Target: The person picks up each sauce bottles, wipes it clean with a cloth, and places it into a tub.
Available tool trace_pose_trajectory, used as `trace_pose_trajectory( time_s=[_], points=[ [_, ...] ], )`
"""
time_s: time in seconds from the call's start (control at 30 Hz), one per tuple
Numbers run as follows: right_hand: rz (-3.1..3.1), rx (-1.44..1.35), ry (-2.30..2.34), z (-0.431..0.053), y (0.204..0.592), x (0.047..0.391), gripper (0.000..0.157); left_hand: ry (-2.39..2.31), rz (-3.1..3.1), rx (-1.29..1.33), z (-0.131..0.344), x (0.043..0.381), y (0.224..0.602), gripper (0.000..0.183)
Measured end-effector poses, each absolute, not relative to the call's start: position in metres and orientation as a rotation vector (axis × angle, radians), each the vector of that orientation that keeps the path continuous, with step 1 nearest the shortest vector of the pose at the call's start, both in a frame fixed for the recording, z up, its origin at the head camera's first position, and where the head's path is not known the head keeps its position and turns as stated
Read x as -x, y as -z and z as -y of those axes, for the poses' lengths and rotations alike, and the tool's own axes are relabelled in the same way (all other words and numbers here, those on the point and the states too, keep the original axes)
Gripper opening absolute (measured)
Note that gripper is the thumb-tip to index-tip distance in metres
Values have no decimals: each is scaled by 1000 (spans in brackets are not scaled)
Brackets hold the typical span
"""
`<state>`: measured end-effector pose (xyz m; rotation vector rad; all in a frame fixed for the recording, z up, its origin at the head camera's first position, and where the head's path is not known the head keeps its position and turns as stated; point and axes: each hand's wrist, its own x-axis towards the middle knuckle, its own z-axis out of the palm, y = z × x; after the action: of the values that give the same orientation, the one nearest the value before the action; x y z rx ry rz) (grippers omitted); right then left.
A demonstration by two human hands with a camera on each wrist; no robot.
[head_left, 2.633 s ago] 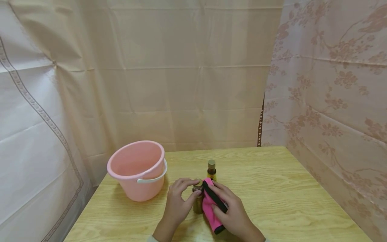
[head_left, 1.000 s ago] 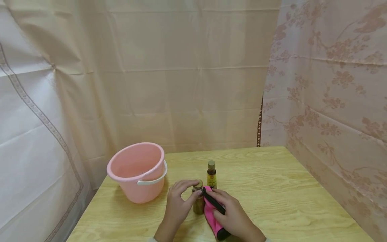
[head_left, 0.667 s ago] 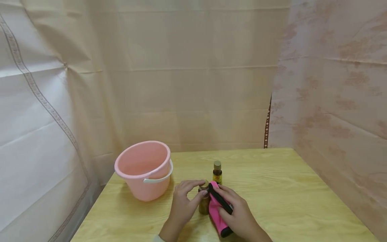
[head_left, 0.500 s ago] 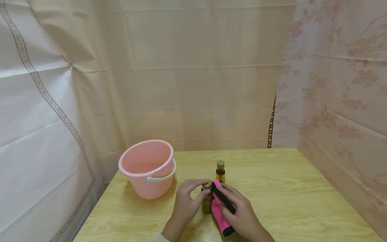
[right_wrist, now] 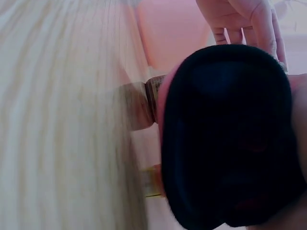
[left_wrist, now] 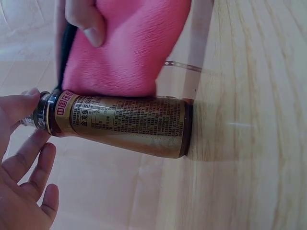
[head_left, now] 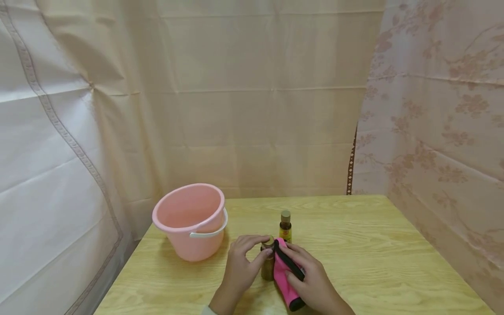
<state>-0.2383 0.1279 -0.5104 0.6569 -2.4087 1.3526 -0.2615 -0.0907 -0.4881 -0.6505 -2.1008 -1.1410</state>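
A bottle [head_left: 267,267] of dark glass with a gold label and a gold cap stands upright on the table. My left hand [head_left: 241,261] pinches it at the neck, thumb on the near side and index finger over the cap. In my right hand [head_left: 311,280] is a folded pink cloth [head_left: 281,273] with black edging, gripped between thumb and fingers. The fleecy cloth [left_wrist: 127,52] lies against the bottle's label in the left wrist view. Seen from the right wrist, the cloth's black edging [right_wrist: 230,134] fills much of the view and hides most of the bottle [right_wrist: 154,93].
Just behind the cloth stands a second bottle [head_left: 285,227], yellow-labelled, its lower part hidden. A pink bucket [head_left: 198,245] with a white handle [head_left: 208,234] stands at the left of the wooden table [head_left: 374,253]. Curtains [head_left: 256,122] hang behind and at both sides.
The cloth has slid down along the bottle, back up, and slightly down again in my right hand. My left hand keeps its hold at the neck. The head view has swung slightly left.
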Motion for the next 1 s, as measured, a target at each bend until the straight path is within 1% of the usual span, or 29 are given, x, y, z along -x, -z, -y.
trace_pose_trajectory(
  time_s=[0.17,0.5,1.0],
  points=[
    [2497,-681,-1326,-128,513,241,73,1140,2097,644,93,261,488,28],
    [2557,-736,-1281,-132,518,242,72,1183,2118,623,90,259,488,28],
    [2580,-696,-1215,-133,516,242,70,1142,2097,638,90,258,486,28]
  ],
)
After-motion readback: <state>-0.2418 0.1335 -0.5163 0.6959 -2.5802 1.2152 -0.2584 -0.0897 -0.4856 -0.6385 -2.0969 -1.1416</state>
